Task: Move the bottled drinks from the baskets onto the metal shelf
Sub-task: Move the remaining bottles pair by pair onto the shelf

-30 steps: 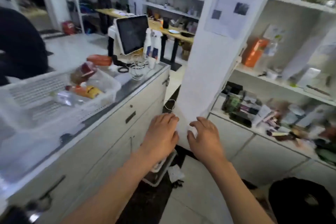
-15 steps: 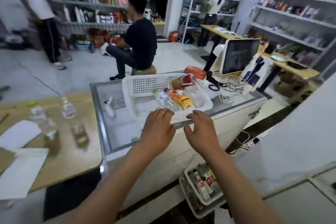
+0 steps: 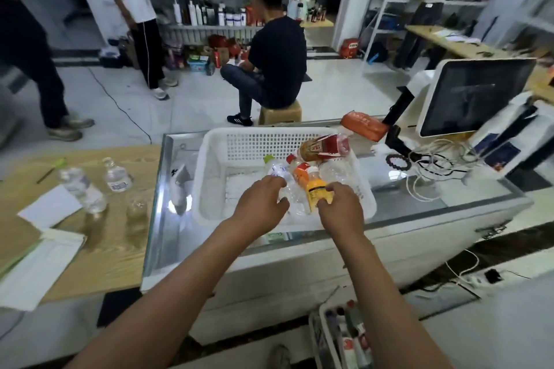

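A white plastic basket (image 3: 209,141) stands on the glass counter (image 3: 434,198). Several drink bottles lie in its right half. My left hand (image 3: 260,204) curls over a clear bottle with a green cap (image 3: 277,169). My right hand (image 3: 341,210) pinches an orange juice bottle (image 3: 316,189) between thumb and fingers. A red-labelled tea bottle (image 3: 325,147) lies further back in the basket. A second basket (image 3: 326,335) with bottles sits on the floor below the counter. No metal shelf for the drinks can be singled out in this view.
A till screen (image 3: 476,96) and loose cables (image 3: 431,165) occupy the counter's right end, with an orange packet (image 3: 364,124) behind the basket. Water bottles (image 3: 82,189) and papers lie on the wooden table at left. A person (image 3: 275,60) sits on a stool beyond the counter.
My view swung left from the white pillar and shelves to the counter. Both hands moved forward from the basket's near rim into the basket and closed on bottles.
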